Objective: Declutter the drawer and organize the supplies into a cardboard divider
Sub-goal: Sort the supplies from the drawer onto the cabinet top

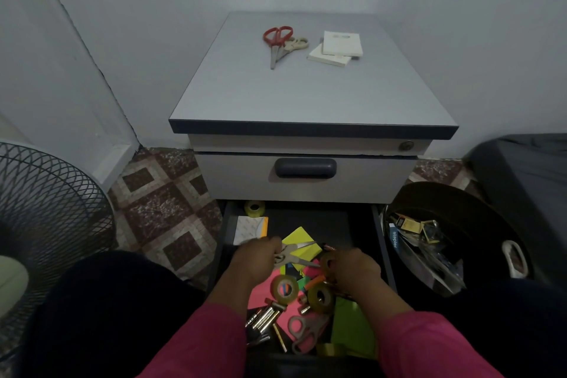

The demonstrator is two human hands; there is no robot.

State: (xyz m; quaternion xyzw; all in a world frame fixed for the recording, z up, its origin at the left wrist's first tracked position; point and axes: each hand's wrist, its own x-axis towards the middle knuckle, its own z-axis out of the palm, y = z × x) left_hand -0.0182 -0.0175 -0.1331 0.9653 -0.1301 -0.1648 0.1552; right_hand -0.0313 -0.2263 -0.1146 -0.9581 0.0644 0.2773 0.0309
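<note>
Fan: at the far left I see a black wire fan guard (pixel 46 202), standing on the patterned tile floor (pixel 162 199).
Left hand: my left hand (pixel 260 255) reaches into the open drawer (pixel 225 224) in the near centre, fingers curled around the handles of a grey pair of scissors (pixel 294 255) whose blades point right over a yellow sticky pad (pixel 302 239).
Drawer, far end: a white notepad with an orange edge (pixel 250 230) lies at the far left, and a yellow tape roll (pixel 254 209) sits just beyond it under the cabinet.
Drawer, near end: two brownish tape rolls (pixel 283 288) and (pixel 320 298), pink paper (pixel 260 291), silver metal pieces (pixel 264 317), a second grey pair of scissors (pixel 306 328), and green paper (pixel 352 325) lie jumbled together.
Cabinet top: further away, red-handled scissors (pixel 276 40) lie touching a beige pair (pixel 294 44); two white pads (pixel 337 47) are stacked to their right.
Right hand: my right hand (pixel 356 267) has its fingers curled on a brown tape roll (pixel 328 262), just right of the scissor blades.
Bin: at the right I see a dark round bin (pixel 460 202) holding boxes and packaging.
</note>
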